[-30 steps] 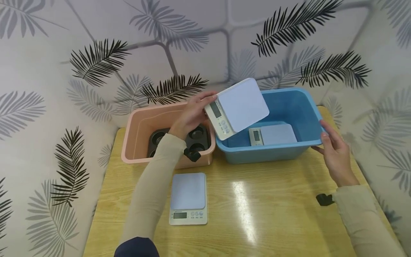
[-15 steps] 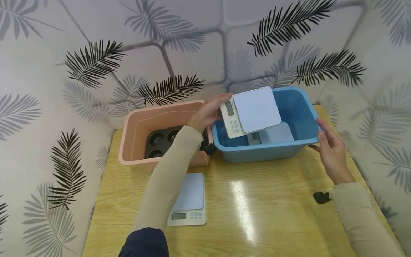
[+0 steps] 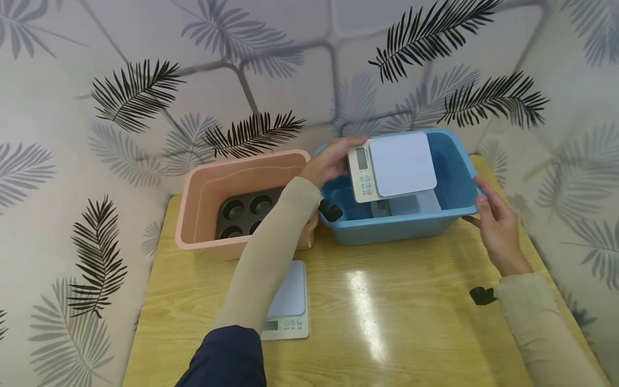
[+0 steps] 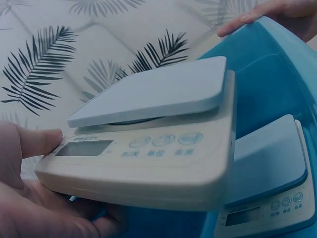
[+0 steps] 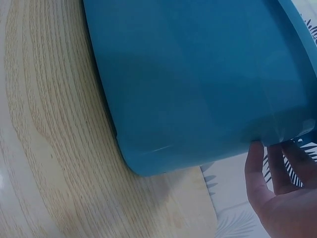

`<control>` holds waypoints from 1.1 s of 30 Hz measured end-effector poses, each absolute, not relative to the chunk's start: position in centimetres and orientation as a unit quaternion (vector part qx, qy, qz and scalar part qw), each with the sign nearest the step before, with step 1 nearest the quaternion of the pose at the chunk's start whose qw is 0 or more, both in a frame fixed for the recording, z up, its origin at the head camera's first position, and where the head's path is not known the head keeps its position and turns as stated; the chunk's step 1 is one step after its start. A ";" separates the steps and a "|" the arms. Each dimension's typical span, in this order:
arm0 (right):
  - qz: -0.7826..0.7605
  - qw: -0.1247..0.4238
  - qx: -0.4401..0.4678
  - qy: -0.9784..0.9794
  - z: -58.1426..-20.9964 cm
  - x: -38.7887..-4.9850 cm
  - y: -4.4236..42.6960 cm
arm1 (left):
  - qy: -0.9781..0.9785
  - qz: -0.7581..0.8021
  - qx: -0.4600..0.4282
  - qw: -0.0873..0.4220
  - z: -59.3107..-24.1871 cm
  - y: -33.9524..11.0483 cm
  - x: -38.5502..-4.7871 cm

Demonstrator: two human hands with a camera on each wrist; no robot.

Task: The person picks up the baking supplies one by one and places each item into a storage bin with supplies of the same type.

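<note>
Behind everything stands a pale wall (image 3: pixel 285 91) printed with dark and grey fronds, and below it the wood-grained bench (image 3: pixel 420 317) carries the rest. Two tubs sit side by side near its far edge: the blue tub (image 3: pixel 387 235) on the right, the pink tub (image 3: pixel 242 174) on the left, with a dark muffin pan (image 3: pixel 246 208) inside the pink one. The left sleeve (image 3: pixel 271 252) crosses in front of the pan and hides part of it. Three kitchen scales show, and by them the work looks partway along: the lower scale (image 4: pixel 270 168) lies in the blue tub, the held scale (image 3: pixel 403 164) is tilted over that tub and not yet set down, and the bench scale (image 3: pixel 290 295) lies untouched in front of the pink tub, so two seem left to settle. The left hand (image 3: pixel 333 164) has its fingers pinching the held scale at its display end; whether that scale's far edge touches the tub cannot be told. The right hand (image 3: pixel 498 231) grips the blue tub's right rim, its fingers a little apart and bent under the edge. Smallest of all, the display (image 4: pixel 84 148) shows no digits — and beneath the three buttons (image 4: pixel 163 140) run blue marks, apparently Chinese characters, too soft to read surely. A line above the display is blurred, and no brand is legible.
</note>
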State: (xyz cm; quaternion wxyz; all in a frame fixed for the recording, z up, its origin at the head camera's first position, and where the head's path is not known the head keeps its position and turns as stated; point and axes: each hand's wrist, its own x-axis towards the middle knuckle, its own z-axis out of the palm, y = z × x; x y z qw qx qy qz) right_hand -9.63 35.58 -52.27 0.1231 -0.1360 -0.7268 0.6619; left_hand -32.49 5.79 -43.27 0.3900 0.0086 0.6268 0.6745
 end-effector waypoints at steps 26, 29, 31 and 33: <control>0.670 0.126 -0.124 -0.721 -52.3 -9.6 35.5 | 0.732 0.497 0.148 0.442 -43.7 10.1 -31.8; 0.679 0.128 -0.117 -0.713 -52.3 -9.6 35.5 | 0.723 0.484 0.187 0.456 -42.9 10.1 -31.7; 0.682 0.127 -0.113 -0.712 -52.3 -9.5 35.6 | 0.697 0.505 0.185 0.474 -42.7 10.0 -31.8; 0.687 0.127 -0.112 -0.707 -52.3 -9.4 35.6 | 0.677 0.526 0.172 0.486 -42.6 9.9 -31.8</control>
